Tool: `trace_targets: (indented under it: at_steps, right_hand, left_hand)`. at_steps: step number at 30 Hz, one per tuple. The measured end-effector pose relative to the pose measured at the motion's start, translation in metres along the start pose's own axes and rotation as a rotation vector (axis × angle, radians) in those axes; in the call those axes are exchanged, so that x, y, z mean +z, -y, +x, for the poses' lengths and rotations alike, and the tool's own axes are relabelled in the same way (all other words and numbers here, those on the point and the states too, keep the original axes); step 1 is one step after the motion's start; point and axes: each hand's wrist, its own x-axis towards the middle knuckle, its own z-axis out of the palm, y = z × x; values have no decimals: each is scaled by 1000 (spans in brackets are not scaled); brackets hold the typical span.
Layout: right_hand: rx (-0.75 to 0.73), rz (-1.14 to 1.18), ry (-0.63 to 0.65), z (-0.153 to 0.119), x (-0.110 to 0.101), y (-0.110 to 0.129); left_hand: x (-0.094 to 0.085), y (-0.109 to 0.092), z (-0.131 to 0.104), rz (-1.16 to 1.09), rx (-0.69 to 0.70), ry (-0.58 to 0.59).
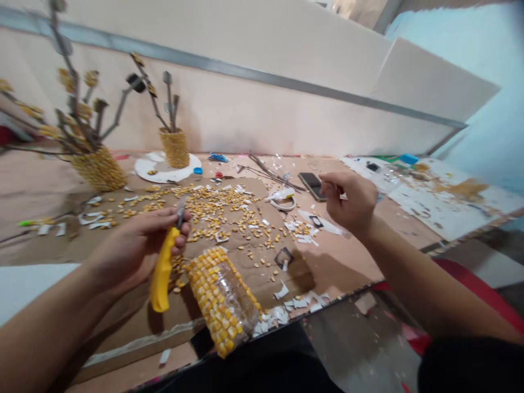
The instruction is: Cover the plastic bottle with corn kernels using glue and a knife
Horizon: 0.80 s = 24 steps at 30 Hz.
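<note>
In the left-centre of the frame, the left hand point(141, 237) holds a slim tool with a long yellow handle and a grey end point(162, 273), thumb and fingers closed narrowly around the grey part while the handle hangs down toward the palm side; that grip near the end probably serves close control, though blur hides whether the end is a blade. Right of centre, the right hand point(350, 199) is raised, its fingers curled in toward the thumb; whether they pinch anything small cannot be told. Just beside it in the picture lies a dark rectangular smartphone point(311, 185). At lower centre, a clear plastic cylinder partly covered in rows of yellow corn kernels point(213, 289) lies tilted by the table edge, its bare, shiny strip facing up, perhaps so that this side is easy to reach. Loose yellow kernels point(213, 210) spread over the brown cardboard sheet point(245, 284) across the middle, likely within reach on purpose, and the cardboard probably shields the table. White scraps point(280, 316) gather along the near edge. At upper left, two kernel-covered pots with grey branches point(100, 169) point(175, 147) stand upright, apart from the hands, seemingly out of the way.
</note>
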Motion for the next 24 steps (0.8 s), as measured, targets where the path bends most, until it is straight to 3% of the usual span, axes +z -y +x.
trace_targets:
  at_steps: [2, 6, 9, 12, 18, 24]
  right_hand:
    - [140, 263, -39, 12, 24, 40]
    - [345, 786, 278, 26, 70, 119]
    - [502, 934, 408, 26, 94, 151]
    - [537, 955, 466, 25, 107, 163]
    - [389, 944, 407, 26, 117, 173]
    - [281, 989, 394, 31, 143, 175]
  left_hand:
    - [-4, 5, 0, -34, -6, 60]
    - [-14, 12, 2, -34, 24, 62]
    - [-17, 16, 2, 39, 76, 125]
    - [-17, 19, 0, 136, 147, 174]
    - [-18, 21, -1, 181, 192, 205]
    - [-27, 25, 7, 117, 234, 202]
